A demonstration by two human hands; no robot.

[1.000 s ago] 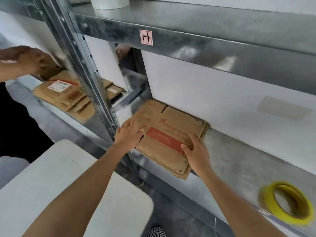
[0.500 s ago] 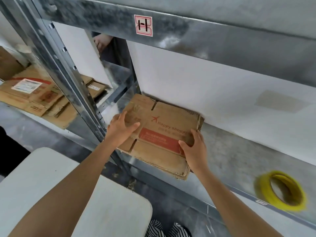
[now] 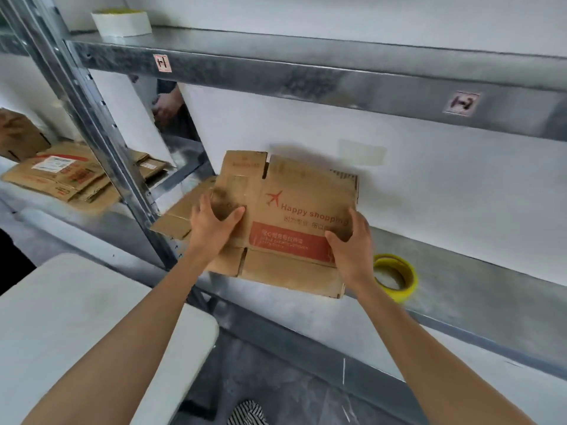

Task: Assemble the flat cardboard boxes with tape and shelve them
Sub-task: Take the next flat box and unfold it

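Steel shelving (image 3: 306,75) stands against a white wall (image 3: 460,194) over grey floor (image 3: 276,381).

Brown flat cardboard box (image 3: 294,210), red plane and band; yellow tape roll (image 3: 395,277); grey shelf (image 3: 475,289); striped fabric (image 3: 247,414), perhaps black-white.

Bright, even light; soft glare on metal; slight overall blur; wide-angle bending at edges.

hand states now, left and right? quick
Left hand: grips the flat cardboard box at its left side.
Right hand: grips the same box at its right edge.
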